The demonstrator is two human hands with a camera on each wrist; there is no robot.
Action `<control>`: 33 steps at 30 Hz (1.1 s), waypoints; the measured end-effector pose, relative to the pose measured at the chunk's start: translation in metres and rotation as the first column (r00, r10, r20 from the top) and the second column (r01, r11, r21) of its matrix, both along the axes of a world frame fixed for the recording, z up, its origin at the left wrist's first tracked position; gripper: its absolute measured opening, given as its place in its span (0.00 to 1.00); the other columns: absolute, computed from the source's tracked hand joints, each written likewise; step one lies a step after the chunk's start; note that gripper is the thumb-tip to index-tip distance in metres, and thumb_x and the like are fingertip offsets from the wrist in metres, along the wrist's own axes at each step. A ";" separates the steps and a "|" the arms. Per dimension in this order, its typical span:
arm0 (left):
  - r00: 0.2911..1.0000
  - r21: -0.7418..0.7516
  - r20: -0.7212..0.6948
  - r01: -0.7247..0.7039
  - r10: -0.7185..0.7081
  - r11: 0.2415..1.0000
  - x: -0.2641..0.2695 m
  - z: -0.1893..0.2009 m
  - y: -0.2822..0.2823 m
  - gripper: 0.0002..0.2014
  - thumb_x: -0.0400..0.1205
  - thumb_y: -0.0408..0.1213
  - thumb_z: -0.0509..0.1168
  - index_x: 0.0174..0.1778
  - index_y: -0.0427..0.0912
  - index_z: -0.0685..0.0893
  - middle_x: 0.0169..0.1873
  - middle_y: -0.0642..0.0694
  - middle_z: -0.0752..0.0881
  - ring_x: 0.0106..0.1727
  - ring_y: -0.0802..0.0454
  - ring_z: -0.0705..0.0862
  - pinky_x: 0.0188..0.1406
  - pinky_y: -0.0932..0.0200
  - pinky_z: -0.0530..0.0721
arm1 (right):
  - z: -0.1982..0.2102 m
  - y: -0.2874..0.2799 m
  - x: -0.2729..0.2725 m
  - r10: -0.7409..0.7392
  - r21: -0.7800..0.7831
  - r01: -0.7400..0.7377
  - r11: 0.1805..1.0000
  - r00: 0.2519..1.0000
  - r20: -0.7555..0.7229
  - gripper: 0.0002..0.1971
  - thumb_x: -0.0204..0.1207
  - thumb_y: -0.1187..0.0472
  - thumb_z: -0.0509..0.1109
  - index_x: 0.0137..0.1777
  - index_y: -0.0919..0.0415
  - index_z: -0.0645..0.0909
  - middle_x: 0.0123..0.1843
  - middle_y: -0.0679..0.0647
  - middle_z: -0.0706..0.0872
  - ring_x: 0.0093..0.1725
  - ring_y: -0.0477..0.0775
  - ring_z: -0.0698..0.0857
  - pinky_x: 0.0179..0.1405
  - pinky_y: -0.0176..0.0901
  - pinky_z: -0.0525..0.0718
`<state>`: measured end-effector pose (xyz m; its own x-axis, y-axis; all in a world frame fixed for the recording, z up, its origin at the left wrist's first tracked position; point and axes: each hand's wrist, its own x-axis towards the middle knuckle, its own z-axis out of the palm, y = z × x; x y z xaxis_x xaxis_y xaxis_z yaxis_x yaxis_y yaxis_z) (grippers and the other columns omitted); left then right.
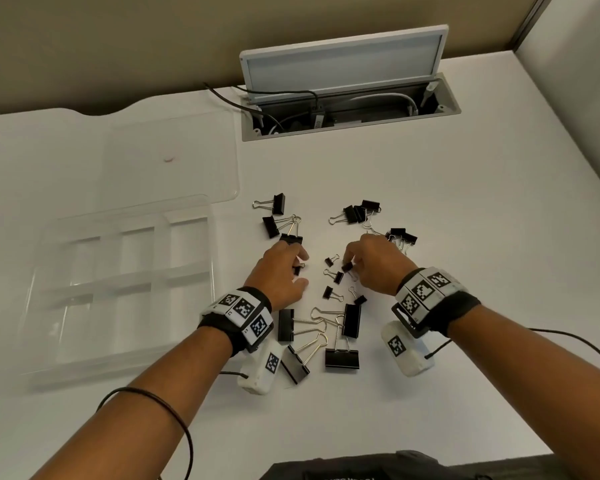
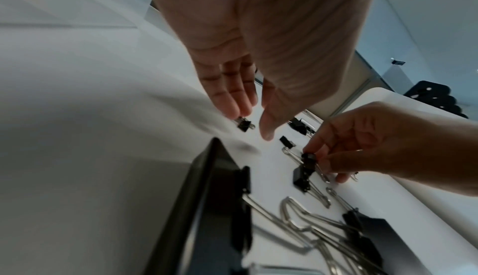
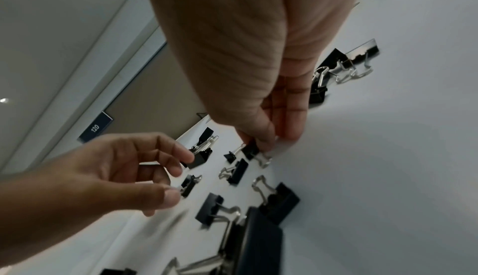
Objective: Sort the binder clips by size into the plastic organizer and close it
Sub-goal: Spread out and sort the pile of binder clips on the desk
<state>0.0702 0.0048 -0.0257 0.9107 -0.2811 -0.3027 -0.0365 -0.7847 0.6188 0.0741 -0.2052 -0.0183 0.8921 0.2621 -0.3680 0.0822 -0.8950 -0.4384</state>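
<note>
- Gathering the smallest size, mid-frame: right hand (image 1: 374, 265) pinches a small clip (image 1: 347, 266); left hand (image 1: 278, 275), fingers half-spread, touches a second clip (image 1: 297, 270).
- Next, probably: drop both into one compartment of the organizer (image 1: 125, 278), left of frame.

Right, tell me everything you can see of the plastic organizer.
The organizer is a clear, colourless plastic tray, rectangular with rounded corners. Low dividers split it into two rows of compartments, three discernible in each, all seemingly empty. Its lid lies open flat on the white table behind it and bears a small reddish mark. The tray sits level at the table's left. Nothing touches it; the left hand is apart, to its right.
</note>
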 end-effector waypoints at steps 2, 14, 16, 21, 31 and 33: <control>0.999 -0.002 -0.018 0.050 -0.050 0.999 -0.003 0.001 -0.003 0.17 0.71 0.37 0.73 0.55 0.48 0.80 0.48 0.50 0.78 0.38 0.55 0.80 0.52 0.52 0.86 | 0.002 0.000 -0.001 0.016 0.030 -0.015 0.999 1.000 -0.021 0.15 0.71 0.67 0.68 0.57 0.55 0.85 0.48 0.52 0.79 0.51 0.53 0.82 0.48 0.41 0.79; 0.991 0.012 -0.115 0.066 -0.065 0.998 -0.007 0.001 -0.032 0.12 0.70 0.40 0.76 0.46 0.50 0.82 0.35 0.54 0.86 0.38 0.53 0.86 0.48 0.49 0.87 | 0.007 -0.009 -0.010 0.097 0.014 -0.097 0.995 0.994 -0.041 0.13 0.76 0.65 0.68 0.58 0.53 0.85 0.49 0.50 0.73 0.52 0.53 0.80 0.49 0.40 0.76; 0.993 -0.038 -0.106 0.047 -0.051 0.998 -0.008 0.000 -0.040 0.11 0.70 0.37 0.77 0.43 0.49 0.82 0.32 0.52 0.88 0.35 0.54 0.86 0.47 0.49 0.88 | 0.011 -0.012 -0.013 0.096 0.038 -0.093 0.995 0.993 -0.068 0.15 0.75 0.64 0.69 0.61 0.51 0.83 0.50 0.50 0.74 0.51 0.51 0.78 0.51 0.43 0.79; 0.995 -0.172 -0.102 -0.019 0.002 0.985 -0.010 -0.001 -0.057 0.10 0.68 0.29 0.76 0.39 0.43 0.83 0.34 0.44 0.88 0.32 0.52 0.85 0.42 0.53 0.90 | 0.012 -0.013 -0.016 0.138 0.034 -0.136 0.990 0.988 -0.068 0.18 0.73 0.56 0.73 0.63 0.50 0.81 0.51 0.52 0.73 0.50 0.51 0.75 0.48 0.42 0.75; 0.994 -0.268 -0.108 -0.051 0.023 0.962 -0.006 -0.002 -0.041 0.13 0.73 0.21 0.66 0.38 0.46 0.79 0.39 0.40 0.88 0.35 0.58 0.87 0.31 0.71 0.81 | 0.012 -0.025 -0.030 0.301 -0.143 -0.316 0.938 0.947 -0.114 0.33 0.68 0.50 0.77 0.73 0.39 0.69 0.72 0.50 0.65 0.70 0.56 0.64 0.63 0.55 0.81; 0.994 -0.252 -0.097 -0.063 0.039 0.966 -0.006 -0.002 -0.037 0.13 0.74 0.21 0.65 0.40 0.46 0.79 0.40 0.39 0.87 0.34 0.60 0.85 0.32 0.70 0.81 | 0.009 -0.024 -0.031 0.309 -0.159 -0.312 0.937 0.950 -0.048 0.29 0.68 0.48 0.77 0.69 0.39 0.74 0.72 0.50 0.67 0.69 0.55 0.66 0.60 0.54 0.82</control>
